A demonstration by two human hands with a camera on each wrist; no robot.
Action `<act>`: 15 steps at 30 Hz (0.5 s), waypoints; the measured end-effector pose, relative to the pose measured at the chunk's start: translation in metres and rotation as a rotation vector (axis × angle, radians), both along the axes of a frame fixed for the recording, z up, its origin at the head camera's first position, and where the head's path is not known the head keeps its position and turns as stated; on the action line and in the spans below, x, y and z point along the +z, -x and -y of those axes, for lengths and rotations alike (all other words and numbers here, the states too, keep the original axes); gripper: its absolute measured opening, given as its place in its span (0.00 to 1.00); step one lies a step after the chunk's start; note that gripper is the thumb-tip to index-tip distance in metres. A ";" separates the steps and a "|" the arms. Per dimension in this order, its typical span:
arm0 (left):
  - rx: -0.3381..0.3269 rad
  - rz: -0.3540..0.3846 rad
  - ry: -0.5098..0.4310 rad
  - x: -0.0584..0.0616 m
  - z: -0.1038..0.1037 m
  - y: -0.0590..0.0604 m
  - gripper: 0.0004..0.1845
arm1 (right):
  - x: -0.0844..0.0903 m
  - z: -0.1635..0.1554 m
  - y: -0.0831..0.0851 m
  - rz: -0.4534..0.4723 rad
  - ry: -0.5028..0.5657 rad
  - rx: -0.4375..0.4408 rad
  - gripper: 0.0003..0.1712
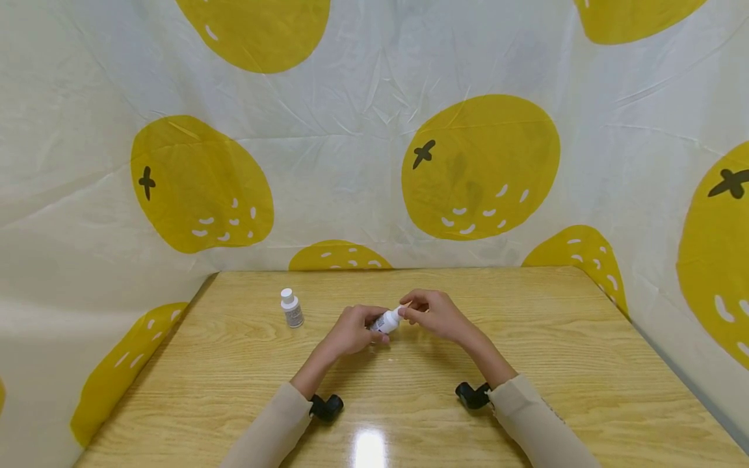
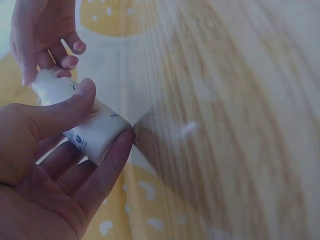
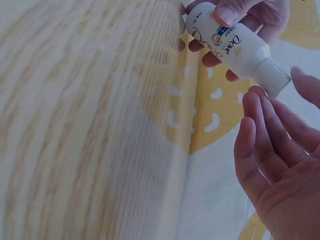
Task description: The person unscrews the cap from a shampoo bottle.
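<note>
Left hand (image 1: 351,328) wraps the small white bottle (image 1: 386,321) & holds it just above the table (image 1: 526,338), so it stays steady. Right hand (image 1: 435,313) pinches its cap (image 3: 272,77) w/ fingertips; 2nd bottle (image 1: 290,308) stands left of it.

Makeshift recording booth, wooden table (image 1: 526,364), lemon-print cloth backdrop (image 1: 351,130)

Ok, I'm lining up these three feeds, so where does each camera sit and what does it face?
Head: worn high, looking forward and down at the wooden table, both hands and sleeves.
Left wrist: behind the left hand, facing its small white bottle.
Right wrist: behind the right hand, facing the bottle's cap.
All share that bottle; only the head view shows the second bottle.
</note>
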State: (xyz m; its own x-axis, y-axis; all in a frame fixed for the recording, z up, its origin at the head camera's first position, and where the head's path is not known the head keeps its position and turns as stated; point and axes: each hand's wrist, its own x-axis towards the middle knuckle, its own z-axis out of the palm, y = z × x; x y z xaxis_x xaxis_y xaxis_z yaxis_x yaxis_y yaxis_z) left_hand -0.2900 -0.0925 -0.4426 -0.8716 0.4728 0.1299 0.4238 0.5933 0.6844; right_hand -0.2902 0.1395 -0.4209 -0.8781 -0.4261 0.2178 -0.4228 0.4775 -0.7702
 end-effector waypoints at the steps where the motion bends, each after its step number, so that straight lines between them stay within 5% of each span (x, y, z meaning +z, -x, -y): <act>1: 0.000 0.002 -0.001 0.000 0.000 0.000 0.21 | -0.001 0.000 0.001 0.000 0.003 0.002 0.15; 15: -0.002 -0.002 0.004 -0.001 0.000 0.000 0.21 | 0.002 0.000 -0.002 -0.020 -0.008 0.034 0.11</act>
